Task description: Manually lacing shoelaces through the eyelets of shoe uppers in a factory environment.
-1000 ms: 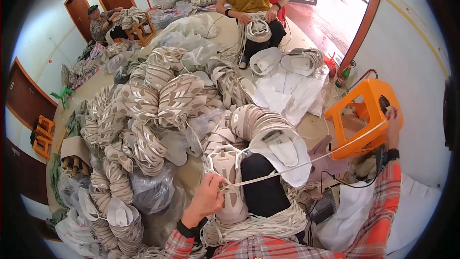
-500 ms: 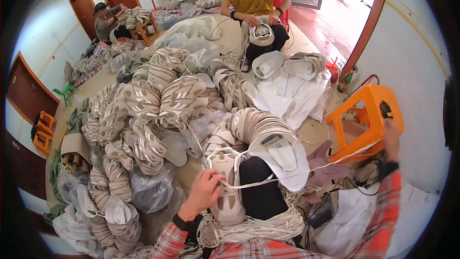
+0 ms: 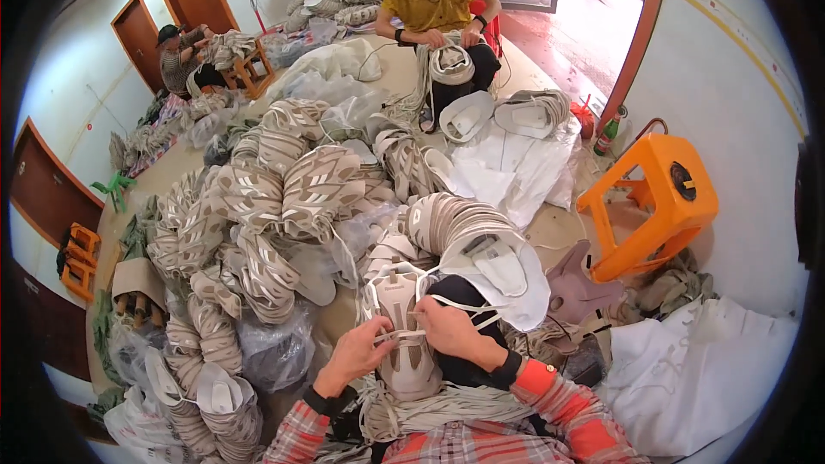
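Note:
A beige shoe upper (image 3: pixel 411 369) rests on my lap, its tongue (image 3: pixel 397 296) pointing away from me. My left hand (image 3: pixel 354 352) is at the upper's left side, thumb and fingers closed on the pale shoelace (image 3: pixel 397 337). From the right, my right hand (image 3: pixel 454 331) reaches across to the eyelet edge, with its fingertips pinched on the lace. A loop of lace hangs from it over my dark trouser leg (image 3: pixel 464 292). A bundle of loose laces (image 3: pixel 430 419) lies across my lap. Just beyond, a curved stack of nested uppers (image 3: pixel 447 223) ends in a white-lined one (image 3: pixel 507 279).
Piles of beige uppers (image 3: pixel 322 189) and clear plastic bags (image 3: pixel 275 344) spread to the left and ahead. An orange stool (image 3: pixel 653 206) stands at right, above a white sheet (image 3: pixel 696 378). A person in a yellow shirt (image 3: pixel 434 4) works opposite; others sit farther back.
My right hand has come in from the far right by the stool to the shoe upper. The lace it had drawn out taut is now slack. My left hand stays beside the upper.

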`<state>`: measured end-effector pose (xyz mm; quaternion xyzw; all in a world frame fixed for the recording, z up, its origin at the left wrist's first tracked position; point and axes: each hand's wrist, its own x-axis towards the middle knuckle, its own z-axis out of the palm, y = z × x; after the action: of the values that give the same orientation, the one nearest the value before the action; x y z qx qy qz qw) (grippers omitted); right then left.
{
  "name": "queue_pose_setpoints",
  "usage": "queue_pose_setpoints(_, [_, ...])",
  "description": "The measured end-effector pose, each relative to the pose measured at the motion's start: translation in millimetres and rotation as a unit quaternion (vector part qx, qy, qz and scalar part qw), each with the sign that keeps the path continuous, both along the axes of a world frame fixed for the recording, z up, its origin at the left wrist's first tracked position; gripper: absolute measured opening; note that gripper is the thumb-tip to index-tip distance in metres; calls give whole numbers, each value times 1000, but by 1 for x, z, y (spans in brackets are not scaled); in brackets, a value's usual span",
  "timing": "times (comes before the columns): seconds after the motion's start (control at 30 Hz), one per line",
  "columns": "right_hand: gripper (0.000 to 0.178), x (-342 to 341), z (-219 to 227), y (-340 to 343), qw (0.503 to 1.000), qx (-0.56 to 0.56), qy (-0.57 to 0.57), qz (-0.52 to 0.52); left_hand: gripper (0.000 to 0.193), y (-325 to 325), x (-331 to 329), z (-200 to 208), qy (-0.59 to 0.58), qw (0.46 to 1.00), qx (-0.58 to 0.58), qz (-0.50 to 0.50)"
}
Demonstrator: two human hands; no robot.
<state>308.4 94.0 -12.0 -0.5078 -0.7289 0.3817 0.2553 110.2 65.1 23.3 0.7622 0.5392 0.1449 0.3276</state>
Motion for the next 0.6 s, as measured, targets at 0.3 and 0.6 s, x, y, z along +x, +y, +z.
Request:
queue_pose_setpoints(0.3, [18, 15, -22, 1, 978, -9, 168, -122, 20, -1, -9, -12, -47, 994, -77, 58])
queue_pose_setpoints(0.6, [12, 20, -13, -30, 998, -45, -40, -19, 14, 0, -33, -32, -84, 982, -93, 138])
